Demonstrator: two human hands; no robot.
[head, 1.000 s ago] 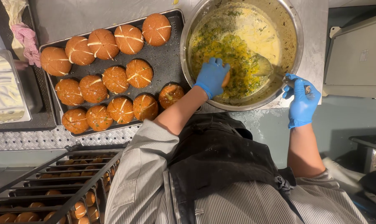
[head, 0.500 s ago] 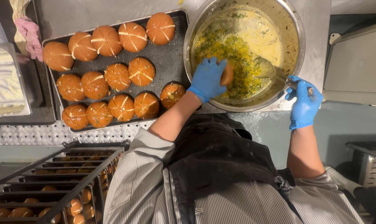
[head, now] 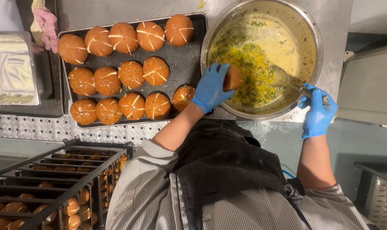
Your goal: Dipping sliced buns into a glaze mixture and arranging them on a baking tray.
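In a blue glove, my left hand grips a round brown bun held over the near side of a big steel bowl filled with yellow sauce flecked with green herbs. My right hand, also in a blue glove, holds the handle of a metal ladle at the bowl's right rim; the scoop sits in the sauce. To the left of the bowl lies a dark baking tray carrying several scored golden buns.
A clear container of pale cream sits at far left beside a pink cloth. A wire rack with more buns on trays stands at lower left. Grey equipment is at right.
My left hand has turned the bun and lifted it a little at the bowl's near side. The view shifted slightly; my right hand keeps its hold on the ladle.
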